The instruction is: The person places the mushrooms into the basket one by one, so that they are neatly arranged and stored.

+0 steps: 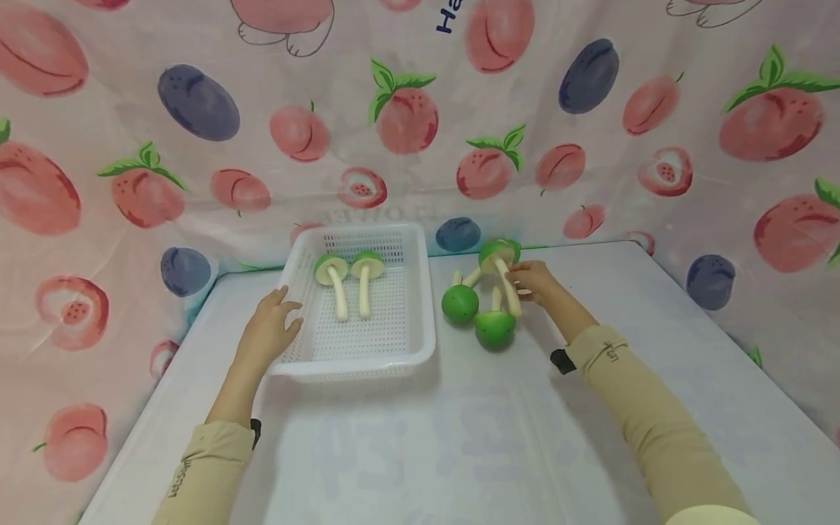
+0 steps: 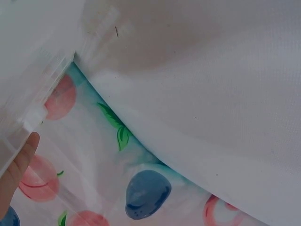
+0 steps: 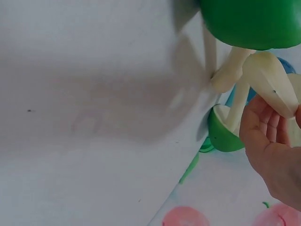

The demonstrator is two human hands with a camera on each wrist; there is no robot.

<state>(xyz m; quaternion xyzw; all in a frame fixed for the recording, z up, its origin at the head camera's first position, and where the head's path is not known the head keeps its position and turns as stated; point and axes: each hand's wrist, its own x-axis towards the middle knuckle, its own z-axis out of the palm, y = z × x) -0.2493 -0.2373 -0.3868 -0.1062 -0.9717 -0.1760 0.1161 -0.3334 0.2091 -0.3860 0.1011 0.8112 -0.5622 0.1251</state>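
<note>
A toy mushroom with a green cap (image 1: pixel 499 251) and a long cream stem (image 3: pixel 270 82) stands tilted; my right hand (image 1: pixel 534 281) pinches its stem between thumb and fingers. Right beside it on the table lie more green mushrooms, one with its round cap (image 1: pixel 460 304) toward me and another nearer mushroom (image 1: pixel 495 329). My left hand (image 1: pixel 265 328) is at the left rim of a white plastic basket (image 1: pixel 426 321), fingers loosely spread; a fingertip (image 2: pixel 33 140) meets the basket's side in the left wrist view. Inside the basket lie a left mushroom (image 1: pixel 331 271) and a right mushroom (image 1: pixel 367 266), stems toward me.
The white table (image 1: pixel 420 452) carries the basket left of centre and the loose mushrooms to its right. A fruit-printed cloth (image 1: pixel 407 44) hangs behind and along the sides, close to the basket's back.
</note>
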